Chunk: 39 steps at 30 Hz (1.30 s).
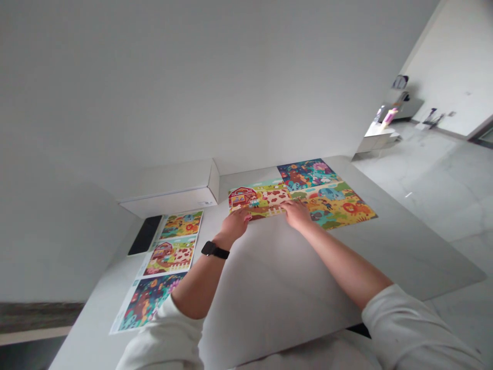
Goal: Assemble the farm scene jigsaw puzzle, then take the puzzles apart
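A colourful farm puzzle (pixel 265 198) with a red barn and spotted cows lies on the white table (pixel 385 246). My left hand (pixel 235 224), with a black watch on the wrist, rests at its near left edge, fingers curled onto the pieces. My right hand (pixel 296 211) lies palm down on the puzzle's near edge, fingers bent. Two more finished puzzles touch the farm one: a dark blue one (pixel 306 173) behind and an orange-yellow one (pixel 339 205) to the right.
A reference sheet (pixel 159 270) with three small pictures lies at the left. A black phone (pixel 145 235) lies beside it. A white box (pixel 173 192) stands against the wall. Shelves with small items stand far right on the grey floor.
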Each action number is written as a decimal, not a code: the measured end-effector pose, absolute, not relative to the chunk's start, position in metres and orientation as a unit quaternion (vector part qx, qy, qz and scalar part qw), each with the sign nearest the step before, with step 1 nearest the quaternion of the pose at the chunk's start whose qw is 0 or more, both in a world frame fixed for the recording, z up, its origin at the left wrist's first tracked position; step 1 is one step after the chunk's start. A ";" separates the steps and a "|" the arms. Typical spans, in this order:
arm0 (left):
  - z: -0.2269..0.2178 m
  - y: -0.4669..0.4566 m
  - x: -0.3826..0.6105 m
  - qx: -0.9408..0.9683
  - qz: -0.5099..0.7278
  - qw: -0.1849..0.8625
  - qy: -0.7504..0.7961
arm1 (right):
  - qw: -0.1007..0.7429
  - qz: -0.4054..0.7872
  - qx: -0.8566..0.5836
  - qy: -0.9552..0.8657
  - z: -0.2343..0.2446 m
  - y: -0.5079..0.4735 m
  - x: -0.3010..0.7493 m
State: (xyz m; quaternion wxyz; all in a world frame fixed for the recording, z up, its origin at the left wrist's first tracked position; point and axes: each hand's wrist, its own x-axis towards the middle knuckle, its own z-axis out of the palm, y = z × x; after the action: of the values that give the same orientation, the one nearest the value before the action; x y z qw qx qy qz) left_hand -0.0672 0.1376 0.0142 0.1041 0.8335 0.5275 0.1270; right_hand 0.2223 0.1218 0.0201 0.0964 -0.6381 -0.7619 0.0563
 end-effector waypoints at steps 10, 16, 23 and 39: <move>0.020 0.121 -0.057 0.819 0.125 0.093 0.552 | 0.128 0.064 -0.625 -0.767 0.013 0.120 0.226; 0.041 0.079 -0.050 0.829 0.234 0.098 0.499 | 0.232 0.089 -0.570 -0.783 0.025 0.098 0.229; 0.067 0.025 -0.042 0.810 0.300 0.177 0.471 | 0.305 0.115 -0.480 -0.814 0.041 0.049 0.203; 0.007 0.013 -0.055 0.850 0.199 0.163 0.460 | 0.219 0.128 -0.378 -0.890 0.005 0.026 0.189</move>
State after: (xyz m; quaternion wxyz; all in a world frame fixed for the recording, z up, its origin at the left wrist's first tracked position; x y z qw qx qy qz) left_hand -0.0551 0.0127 0.0066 0.1630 0.8498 0.4600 0.1992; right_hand 0.1891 0.0257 0.0053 0.2192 -0.3779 -0.8903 0.1281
